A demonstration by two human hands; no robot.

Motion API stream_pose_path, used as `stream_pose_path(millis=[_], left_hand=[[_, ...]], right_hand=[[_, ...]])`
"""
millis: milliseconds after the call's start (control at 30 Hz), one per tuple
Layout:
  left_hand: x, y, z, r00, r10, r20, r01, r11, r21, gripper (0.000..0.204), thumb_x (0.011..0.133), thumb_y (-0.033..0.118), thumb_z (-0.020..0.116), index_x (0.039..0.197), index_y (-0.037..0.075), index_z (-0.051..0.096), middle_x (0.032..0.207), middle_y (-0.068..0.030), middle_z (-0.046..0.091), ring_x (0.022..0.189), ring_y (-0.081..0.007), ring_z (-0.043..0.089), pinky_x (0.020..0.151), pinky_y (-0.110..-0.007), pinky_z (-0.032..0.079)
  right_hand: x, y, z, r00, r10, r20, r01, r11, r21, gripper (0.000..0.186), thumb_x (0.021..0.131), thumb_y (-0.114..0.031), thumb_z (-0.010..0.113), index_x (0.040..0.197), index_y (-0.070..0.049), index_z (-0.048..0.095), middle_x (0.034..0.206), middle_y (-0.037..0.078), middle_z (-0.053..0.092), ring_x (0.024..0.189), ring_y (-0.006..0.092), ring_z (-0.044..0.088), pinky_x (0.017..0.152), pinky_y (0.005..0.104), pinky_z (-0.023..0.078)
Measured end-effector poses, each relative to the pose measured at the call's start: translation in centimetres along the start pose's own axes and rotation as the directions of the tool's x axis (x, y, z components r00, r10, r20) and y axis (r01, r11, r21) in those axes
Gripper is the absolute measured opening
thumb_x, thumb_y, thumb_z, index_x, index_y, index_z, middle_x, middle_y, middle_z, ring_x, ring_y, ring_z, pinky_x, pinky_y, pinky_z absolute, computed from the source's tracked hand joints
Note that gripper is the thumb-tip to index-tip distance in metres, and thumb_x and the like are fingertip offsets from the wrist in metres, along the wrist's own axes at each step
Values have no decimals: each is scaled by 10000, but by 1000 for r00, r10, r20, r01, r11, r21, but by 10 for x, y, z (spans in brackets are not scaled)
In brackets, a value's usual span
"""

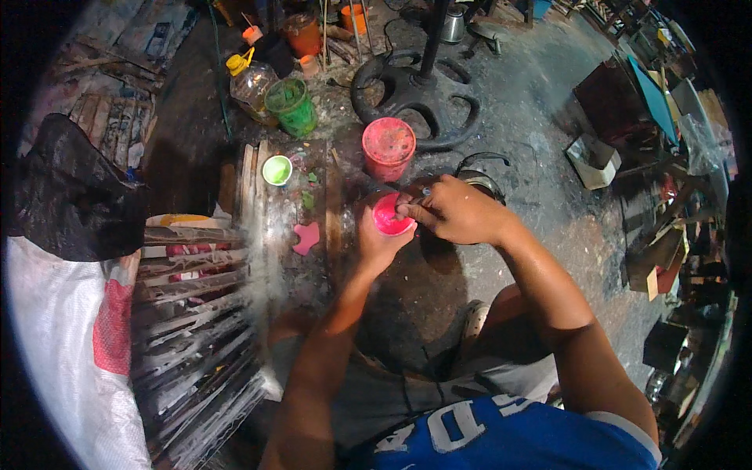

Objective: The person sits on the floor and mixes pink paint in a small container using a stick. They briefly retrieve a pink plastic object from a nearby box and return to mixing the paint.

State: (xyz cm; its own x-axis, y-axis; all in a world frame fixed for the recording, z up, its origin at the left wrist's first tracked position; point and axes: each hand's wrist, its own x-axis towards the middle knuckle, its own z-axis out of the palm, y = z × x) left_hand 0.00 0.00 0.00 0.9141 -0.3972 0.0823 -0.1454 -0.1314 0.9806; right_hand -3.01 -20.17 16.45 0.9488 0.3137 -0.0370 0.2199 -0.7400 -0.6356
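My left hand (374, 249) is wrapped round a small cup of bright pink paint (387, 213) in front of me. Over its right rim, my right hand (464, 211) is closed in a pinch, fingertips at the cup's mouth. Whatever those fingers hold is too hidden to name. Just beyond the cup stands a pink lidded tub (389, 149), its top stained. A white cup of light green paint (276, 170) sits to the left. Nearer me lies a flat pink patch (306, 237), with small green scraps (308, 200) above it.
Farther back are a green tub (291, 108), a clear jug with a yellow cap (251, 84) and a round black stand base (457, 117). Paint-streaked sticks (196, 305) and a white sack (59, 337) lie at left. Cartons (593, 160) and clutter line the right.
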Motion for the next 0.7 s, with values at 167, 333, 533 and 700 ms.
stream_pose_path(millis=[167,333,533,700], left_hand=[[0,10,6,985,154,-76,-156,987,-24,655,740,146,989,1293,46,652,1200,-114,712,1122,-253,697,996,-408,552],[-1,6,-2,1000,-1,-5,0,988,-152,645,741,148,992,1278,42,649,1177,-107,706,1086,-244,694,984,-405,552],[1,8,2,997,35,69,-22,985,-172,629,746,146,988,1266,47,648,1171,-99,697,1088,-235,683,972,-403,548],[-1,10,1,997,71,-7,-71,997,-25,654,735,172,996,1254,35,622,1182,-78,699,1105,-195,673,977,-368,546]], right_hand=[[1,5,3,970,-70,-231,38,989,-140,328,1045,-304,652,984,6,739,976,285,713,929,510,670,846,596,518],[-7,3,5,997,-65,-32,63,997,-37,276,1048,-242,655,990,7,761,1014,234,747,950,472,700,847,555,547],[0,0,17,968,-130,-216,119,991,-63,300,1024,-294,680,1003,-1,740,987,285,715,937,501,671,815,609,512],[-5,7,-7,999,-45,-7,44,996,-83,348,1059,-306,646,966,14,746,958,274,713,952,492,670,835,587,508]])
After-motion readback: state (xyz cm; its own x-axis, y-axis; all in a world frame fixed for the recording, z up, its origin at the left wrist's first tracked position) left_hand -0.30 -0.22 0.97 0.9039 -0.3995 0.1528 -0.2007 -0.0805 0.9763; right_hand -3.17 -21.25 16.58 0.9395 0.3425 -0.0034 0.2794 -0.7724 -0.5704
